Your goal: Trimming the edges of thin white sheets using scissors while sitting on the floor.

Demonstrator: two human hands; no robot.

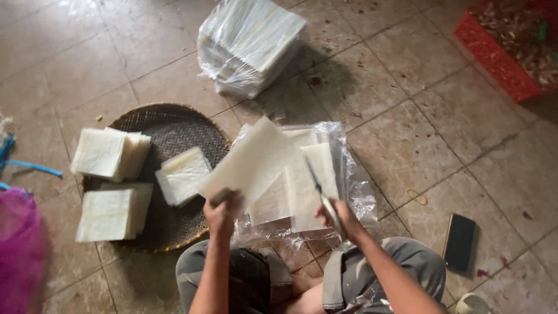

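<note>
My left hand (pixel 223 210) grips a bundle of thin white translucent sheets (pixel 251 158) and holds it up, tilted, over the floor. My right hand (pixel 339 218) is closed on a pair of scissors (pixel 321 193) whose blades point up toward the sheets' right edge. Under both hands lies an open clear plastic wrap (pixel 356 187) with more white sheets (pixel 311 180) stacked on it. To the left, a round woven tray (pixel 174 125) carries three stacks of cut square sheets (pixel 109 154).
A wrapped pack of sheets (pixel 249 43) lies on the tiled floor farther ahead. A red crate (pixel 497 58) stands at the top right. A dark phone (pixel 459 241) lies at the right, a pink mesh bag (pixel 20 250) at the left edge. My knees (pixel 401 264) are below.
</note>
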